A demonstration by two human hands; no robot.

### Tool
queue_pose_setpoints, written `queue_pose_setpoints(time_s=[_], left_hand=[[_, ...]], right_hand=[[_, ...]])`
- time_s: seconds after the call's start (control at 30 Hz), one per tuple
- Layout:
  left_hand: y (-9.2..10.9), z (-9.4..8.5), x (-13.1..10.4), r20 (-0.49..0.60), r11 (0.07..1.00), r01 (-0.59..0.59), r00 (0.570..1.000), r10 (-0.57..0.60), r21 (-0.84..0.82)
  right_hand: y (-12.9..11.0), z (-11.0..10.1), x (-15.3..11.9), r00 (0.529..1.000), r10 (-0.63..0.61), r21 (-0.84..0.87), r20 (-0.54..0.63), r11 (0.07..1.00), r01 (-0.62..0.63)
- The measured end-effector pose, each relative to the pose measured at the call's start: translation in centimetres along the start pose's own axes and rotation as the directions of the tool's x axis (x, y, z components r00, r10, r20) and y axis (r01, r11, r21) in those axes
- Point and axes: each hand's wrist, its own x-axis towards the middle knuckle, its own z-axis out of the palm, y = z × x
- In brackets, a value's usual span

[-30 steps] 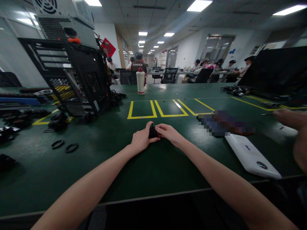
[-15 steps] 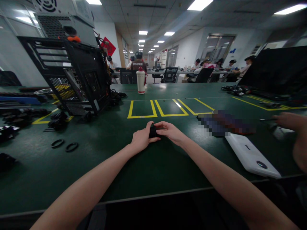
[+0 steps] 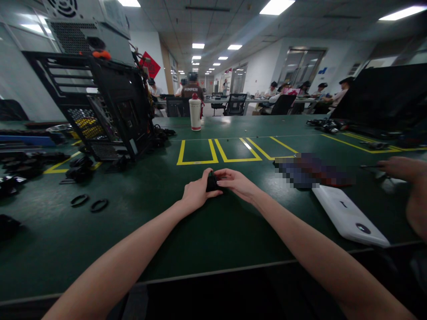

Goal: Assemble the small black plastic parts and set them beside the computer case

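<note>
Between my hands is a small black part (image 3: 211, 183), held just above or on the green table (image 3: 213, 235); its exact kind is too dark to make out. My left hand (image 3: 197, 192) wraps round it from the left, thumb below and fingers over the top. From the right, the fingertips of my right hand (image 3: 236, 183) pinch its side. Two black rings (image 3: 99, 205) lie flat on the table to the left of my hands.
An open black computer case (image 3: 110, 106) stands at left among dark parts and cables. A cream bottle (image 3: 195, 114) stands behind yellow tape outlines (image 3: 197, 162). To the right lie a white device (image 3: 347, 213) and a blurred-out item; another person's hand (image 3: 396, 169) holds a thin tool.
Both hands keep their grip on the small black part, with barely any finger movement. The whole view has shifted very slightly.
</note>
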Motion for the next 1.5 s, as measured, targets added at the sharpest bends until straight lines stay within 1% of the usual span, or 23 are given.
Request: queue_pose_setpoints(time_s=[0.13, 0.2, 0.23, 0.33, 0.37, 0.47, 0.53, 0.57, 0.67, 0.73, 0.77, 0.83, 0.9, 0.97, 1.03, 1.07, 1.13, 1.2, 1.23, 1.3, 1.37, 1.43, 1.5], left_hand=[[0.34, -0.19, -0.06, 0.017, 0.999, 0.037, 0.999, -0.037, 0.023], [0.53, -0.33, -0.13, 0.032, 0.997, 0.064, 0.997, -0.065, 0.036], [0.58, -0.37, -0.16, 0.038, 0.997, 0.068, 0.997, -0.07, 0.039], [0.43, -0.28, -0.15, 0.031, 0.999, 0.037, 0.999, -0.038, 0.032], [0.31, -0.19, -0.12, 0.021, 0.999, 0.022, 1.0, -0.023, 0.03], [-0.05, 0.09, -0.01, -0.004, 1.0, -0.009, 1.0, 0.009, 0.027], [-0.17, 0.18, 0.03, -0.005, 1.0, -0.021, 1.0, 0.021, 0.019], [-0.19, 0.2, 0.03, -0.003, 1.0, -0.023, 1.0, 0.023, 0.013], [-0.19, 0.21, 0.02, 0.004, 1.0, -0.014, 1.0, 0.014, 0.008], [-0.23, 0.25, 0.03, 0.0, 1.0, -0.016, 1.0, 0.016, 0.009], [-0.26, 0.29, 0.04, -0.005, 1.0, -0.017, 1.0, 0.018, 0.009], [-0.33, 0.35, 0.07, -0.017, 1.0, -0.02, 1.0, 0.02, 0.011], [-0.35, 0.37, 0.07, -0.022, 1.0, -0.019, 1.0, 0.02, 0.013], [-0.28, 0.31, 0.04, -0.017, 1.0, -0.021, 1.0, 0.021, 0.013], [-0.14, 0.19, -0.02, -0.007, 1.0, -0.013, 1.0, 0.013, 0.013], [-0.07, 0.13, -0.05, 0.001, 1.0, -0.005, 1.0, 0.005, 0.015], [0.03, 0.06, -0.08, 0.013, 1.0, 0.01, 1.0, -0.01, 0.023], [0.04, 0.07, -0.07, 0.015, 0.999, 0.012, 1.0, -0.013, 0.03], [0.01, 0.1, -0.05, 0.012, 0.999, 0.011, 1.0, -0.011, 0.031], [-0.08, 0.19, 0.01, 0.0, 1.0, 0.002, 1.0, -0.002, 0.03], [-0.15, 0.24, 0.05, -0.007, 1.0, -0.004, 1.0, 0.004, 0.027], [-0.17, 0.25, 0.06, -0.004, 1.0, -0.005, 1.0, 0.005, 0.023], [-0.16, 0.23, 0.04, 0.001, 1.0, -0.004, 1.0, 0.004, 0.018]], right_hand=[[0.79, 0.18, 0.48, 0.994, 0.068, -0.035, -0.089, 0.997, -0.071], [1.01, 0.09, 0.59, 0.993, 0.08, -0.06, -0.083, 0.995, -0.085], [0.96, 0.01, 0.55, 0.995, 0.067, -0.067, -0.068, 0.995, -0.072], [0.46, -0.2, 0.25, 1.0, -0.008, -0.064, -0.012, 0.998, 0.007], [0.31, -0.21, 0.17, 1.0, -0.017, -0.053, -0.004, 0.998, 0.017], [0.35, -0.08, 0.19, 0.998, 0.04, -0.012, -0.053, 0.999, -0.041], [0.68, 0.01, 0.34, 0.994, 0.074, -0.035, -0.084, 0.996, -0.077], [0.83, 0.01, 0.39, 0.994, 0.07, -0.061, -0.086, 0.995, -0.076], [0.83, -0.08, 0.28, 0.999, -0.005, -0.104, -0.042, 0.995, 0.001], [0.5, -0.13, 0.08, 0.999, -0.051, -0.081, -0.013, 0.995, 0.05], [0.33, -0.13, 0.0, 0.999, -0.052, -0.055, -0.009, 0.997, 0.051], [0.13, -0.07, -0.03, 0.999, -0.014, 0.012, -0.036, 1.0, 0.014], [0.24, 0.04, 0.1, 0.995, 0.038, 0.052, -0.09, 0.998, -0.034], [0.54, 0.11, 0.27, 0.99, 0.076, 0.038, -0.117, 0.997, -0.072], [0.79, 0.11, 0.34, 0.991, 0.086, -0.007, -0.099, 0.996, -0.088], [0.83, 0.07, 0.32, 0.994, 0.073, -0.026, -0.081, 0.997, -0.076], [0.75, -0.07, 0.2, 0.999, 0.012, -0.046, -0.045, 0.999, -0.014], [0.53, -0.21, 0.09, 0.999, -0.046, -0.033, -0.015, 0.998, 0.045], [0.42, -0.27, 0.07, 0.999, -0.054, -0.011, -0.004, 0.998, 0.054], [0.32, -0.3, 0.13, 1.0, -0.025, 0.067, -0.002, 0.997, 0.025], [0.42, -0.23, 0.3, 0.999, 0.03, 0.127, -0.04, 0.992, -0.025], [0.7, -0.1, 0.48, 0.993, 0.081, 0.109, -0.089, 0.992, -0.071], [0.99, 0.01, 0.57, 0.988, 0.111, 0.036, -0.105, 0.993, -0.108]])
